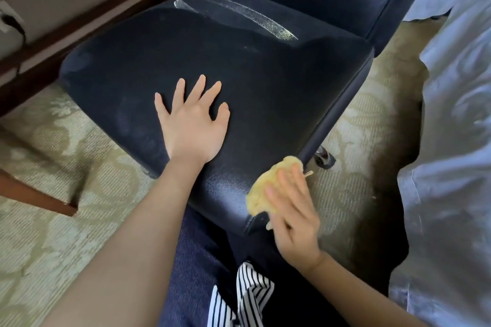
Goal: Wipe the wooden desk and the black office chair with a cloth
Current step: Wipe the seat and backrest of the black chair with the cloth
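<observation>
While the patterned carpet (66, 225) spreads under everything, the black office chair (239, 66) fills the middle of the view, its seat bearing a pale streak (239, 14) near the backrest. Pale blue bedding (451, 114) hangs at the right, and dark wooden desk legs (79, 16) stand behind the chair at the left. The left hand (192, 125) rests flat on the seat, fingers spread and grasping nothing. The right hand (295, 215) presses a crumpled yellow cloth (268, 191) against the seat's near right corner, fingers laid over it
</observation>
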A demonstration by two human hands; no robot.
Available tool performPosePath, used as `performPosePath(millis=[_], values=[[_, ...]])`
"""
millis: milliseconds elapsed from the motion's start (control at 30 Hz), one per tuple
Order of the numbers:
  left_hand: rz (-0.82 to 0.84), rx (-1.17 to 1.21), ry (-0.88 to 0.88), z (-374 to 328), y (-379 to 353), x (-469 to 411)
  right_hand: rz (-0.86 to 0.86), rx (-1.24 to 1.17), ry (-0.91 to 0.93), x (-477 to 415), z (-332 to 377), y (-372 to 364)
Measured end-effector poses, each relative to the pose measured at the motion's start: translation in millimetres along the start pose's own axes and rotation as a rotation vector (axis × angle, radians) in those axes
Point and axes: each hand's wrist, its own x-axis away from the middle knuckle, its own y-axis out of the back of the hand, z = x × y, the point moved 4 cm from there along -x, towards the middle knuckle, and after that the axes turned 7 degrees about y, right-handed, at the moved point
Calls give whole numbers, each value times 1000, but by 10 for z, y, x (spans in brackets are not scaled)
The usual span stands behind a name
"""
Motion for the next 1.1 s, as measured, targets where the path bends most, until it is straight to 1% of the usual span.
performPosePath(millis=[33, 67, 100, 133, 167, 200, 233, 267, 300, 333, 433, 500, 567, 700, 833, 900, 967, 1033, 1100], values=[[4, 4, -3, 19, 8, -10, 94, 38, 93, -39, 46, -78], [10, 9, -7, 38, 14, -20, 184, 212, 135, -75, 70, -188], [18, 11, -15, 55, 19, -31, 275, 369, 28, -167, 74, -270], [25, 10, -25, 76, 23, -42, 335, 483, 34, -207, 65, -273], [30, 9, -35, 96, 28, -52, 422, 440, 244, -195, 60, -269], [35, 12, -45, 111, 32, -61, 463, 300, 527, -161, 46, -196], [36, 18, -51, 123, 36, -72, 474, 163, 723, -142, 16, -59], [38, 24, -54, 137, 38, -78, 451, 125, 812, -186, -53, 49], [38, 28, -56, 147, 39, -81, 454, 130, 792, -222, -152, 167], [36, 31, -59, 152, 38, -86, 452, 145, 769, -295, -192, 115], [33, 38, -64, 162, 37, -90, 411, 162, 593, -492, -374, 226], [33, 44, -67, 165, 37, -96, 377, 134, 413, -700, -581, 391], [33, 49, -66, 164, 33, -96, 385, 157, 186, -901, -843, 536], [28, 46, -65, 159, 30, -84, 356, 254, -203, -1242, -1326, 745], [32, 37, -62, 147, 29, -83, 370, 381, -522, -1603, -1732, 675], [36, 31, -58, 141, 17, -76, 392, 451, -614, -1761, -1845, 572], [35, 28, -55, 135, 9, -71, 403, 540, -663, -1886, -1889, 461], [32, 32, -50, 130, 5, -72, 429, 581, -662, -1978, -1847, 306], [30, 35, -48, 128, 6, -72, 489, 553, -607, -2028, -1711, 91]])
